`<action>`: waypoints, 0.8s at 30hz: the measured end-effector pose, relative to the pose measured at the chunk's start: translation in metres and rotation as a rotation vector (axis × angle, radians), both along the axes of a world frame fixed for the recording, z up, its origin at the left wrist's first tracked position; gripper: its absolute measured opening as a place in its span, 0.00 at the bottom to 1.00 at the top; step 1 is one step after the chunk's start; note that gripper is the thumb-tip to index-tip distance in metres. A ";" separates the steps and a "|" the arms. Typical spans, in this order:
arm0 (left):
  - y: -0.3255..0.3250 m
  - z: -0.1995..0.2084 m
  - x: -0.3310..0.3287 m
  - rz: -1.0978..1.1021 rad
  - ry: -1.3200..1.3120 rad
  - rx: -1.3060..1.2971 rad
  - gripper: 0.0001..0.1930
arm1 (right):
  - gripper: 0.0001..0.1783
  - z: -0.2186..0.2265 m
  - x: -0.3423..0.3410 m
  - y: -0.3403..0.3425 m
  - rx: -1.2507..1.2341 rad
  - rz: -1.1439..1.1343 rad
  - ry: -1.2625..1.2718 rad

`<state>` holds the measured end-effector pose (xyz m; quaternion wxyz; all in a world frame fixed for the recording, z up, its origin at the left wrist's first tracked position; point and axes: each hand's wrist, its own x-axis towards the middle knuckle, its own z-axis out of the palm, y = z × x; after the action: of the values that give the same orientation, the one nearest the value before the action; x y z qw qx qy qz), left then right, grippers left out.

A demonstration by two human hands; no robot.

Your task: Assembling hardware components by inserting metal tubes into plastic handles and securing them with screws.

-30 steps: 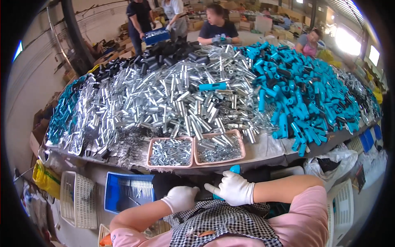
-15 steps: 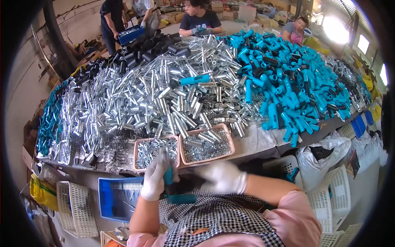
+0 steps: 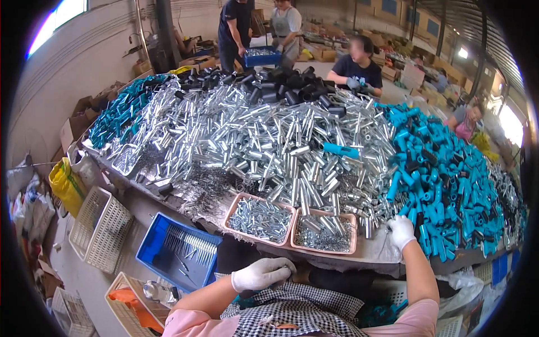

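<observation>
Teal tubes (image 3: 435, 194) lie heaped on the right of our desk (image 3: 377, 247). Our right hand (image 3: 401, 231) is just beside them; our left hand (image 3: 263, 274) curls near our checked apron (image 3: 297, 306). We cannot tell whether either grasps anything.

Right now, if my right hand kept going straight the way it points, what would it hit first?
Your right hand would probably meet the pile of teal plastic tubes first, near its border with the silver metal tubes; depth is unclear.
</observation>
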<state>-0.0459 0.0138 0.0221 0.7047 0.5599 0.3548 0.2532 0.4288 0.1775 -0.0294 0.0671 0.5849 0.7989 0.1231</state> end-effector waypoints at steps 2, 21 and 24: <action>-0.005 0.002 0.001 0.035 0.025 0.042 0.15 | 0.12 0.007 -0.005 -0.002 0.012 -0.066 0.242; -0.007 -0.038 0.043 -0.184 0.139 0.259 0.24 | 0.16 0.081 -0.200 -0.137 -0.385 0.894 1.037; -0.010 -0.035 0.041 -0.237 0.149 0.324 0.24 | 0.20 0.077 -0.202 -0.138 -0.385 1.012 0.931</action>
<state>-0.0048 0.0036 -0.0128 0.6020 0.7210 0.2922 0.1800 0.2264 0.0398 0.0473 -0.2439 0.1120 0.9257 -0.2666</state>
